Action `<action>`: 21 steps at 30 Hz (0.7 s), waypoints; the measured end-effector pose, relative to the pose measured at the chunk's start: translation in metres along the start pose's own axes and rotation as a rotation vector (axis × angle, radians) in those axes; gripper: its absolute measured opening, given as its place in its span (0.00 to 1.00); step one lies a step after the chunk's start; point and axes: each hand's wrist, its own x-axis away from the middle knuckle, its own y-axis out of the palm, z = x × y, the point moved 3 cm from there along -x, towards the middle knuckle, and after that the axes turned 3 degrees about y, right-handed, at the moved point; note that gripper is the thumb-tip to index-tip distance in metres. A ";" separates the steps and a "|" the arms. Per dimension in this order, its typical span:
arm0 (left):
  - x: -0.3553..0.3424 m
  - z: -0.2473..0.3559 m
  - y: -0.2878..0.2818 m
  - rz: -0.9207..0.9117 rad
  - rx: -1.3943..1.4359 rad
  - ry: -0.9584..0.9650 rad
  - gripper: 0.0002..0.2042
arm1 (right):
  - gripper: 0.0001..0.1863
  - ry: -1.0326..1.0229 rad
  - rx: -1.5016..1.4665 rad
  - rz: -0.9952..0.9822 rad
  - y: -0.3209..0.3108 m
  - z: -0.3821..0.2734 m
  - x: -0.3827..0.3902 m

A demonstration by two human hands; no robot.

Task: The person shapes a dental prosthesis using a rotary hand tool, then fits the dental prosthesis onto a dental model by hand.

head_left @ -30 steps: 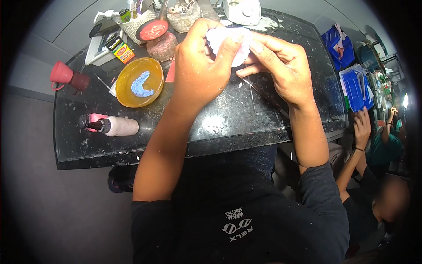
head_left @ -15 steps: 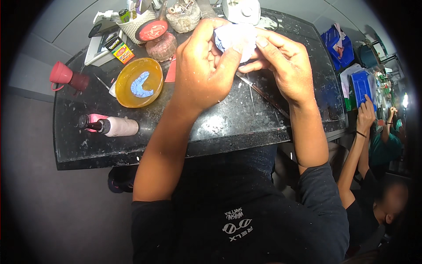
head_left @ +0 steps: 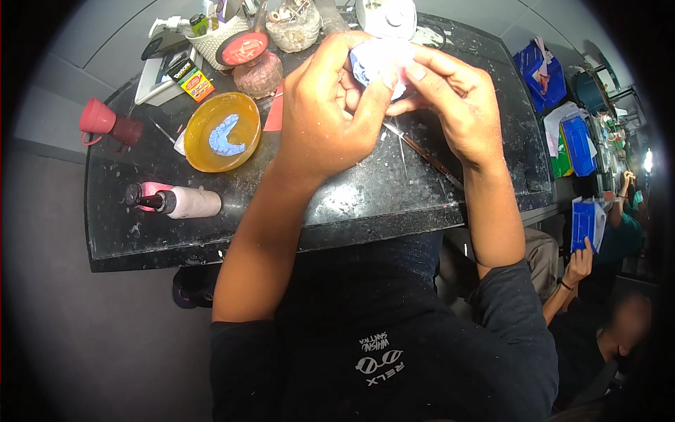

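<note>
Both my hands are raised over the far middle of the black table, around a pale blue-and-white dental cast point(head_left: 377, 62). My left hand point(head_left: 329, 105) is closed around its left side, the thumb lying over the near face. On the other side, my right hand point(head_left: 455, 97) grips it with thumb and fingertips. Glare washes out much of the cast's right part, and fingers hide its edges. Below my right hand lies a knife with a brown handle point(head_left: 427, 153). To the left, a yellow bowl point(head_left: 198, 146) contains a blue dental arch cast point(head_left: 226, 137).
Bottles point(head_left: 193, 202) lie on the table point(head_left: 281, 204) at near left. Further back are a pink cup point(head_left: 97, 116), a small box point(head_left: 191, 81), a red-lidded jar point(head_left: 259, 76) and a woven basket point(head_left: 214, 46). At right, a co-worker's hand point(head_left: 576, 266) holds a blue box point(head_left: 583, 225).
The cast in my hands has turned and shifted slightly to the right. At right, the co-worker's hand has come nearer with a blue box, away from the other blue box.
</note>
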 end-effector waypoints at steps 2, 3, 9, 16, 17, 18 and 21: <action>0.000 -0.002 0.001 -0.003 -0.016 0.034 0.15 | 0.18 -0.009 0.050 0.009 0.003 -0.001 0.000; -0.001 -0.002 0.002 -0.005 -0.032 0.069 0.15 | 0.19 -0.031 0.034 -0.002 0.004 0.000 0.000; 0.000 0.003 0.003 -0.031 -0.108 0.099 0.14 | 0.20 -0.044 0.033 -0.037 0.002 -0.001 0.002; 0.001 0.005 0.004 0.004 -0.231 0.173 0.13 | 0.18 0.012 0.051 -0.036 0.001 0.001 -0.001; 0.001 0.004 0.004 0.023 -0.246 0.165 0.13 | 0.18 0.011 0.050 -0.037 0.002 0.002 -0.001; 0.001 0.004 0.004 0.043 -0.261 0.157 0.13 | 0.18 -0.013 0.063 -0.022 0.003 0.001 0.000; 0.002 0.008 0.006 0.051 -0.222 0.032 0.12 | 0.17 -0.125 0.120 0.024 0.004 0.002 0.003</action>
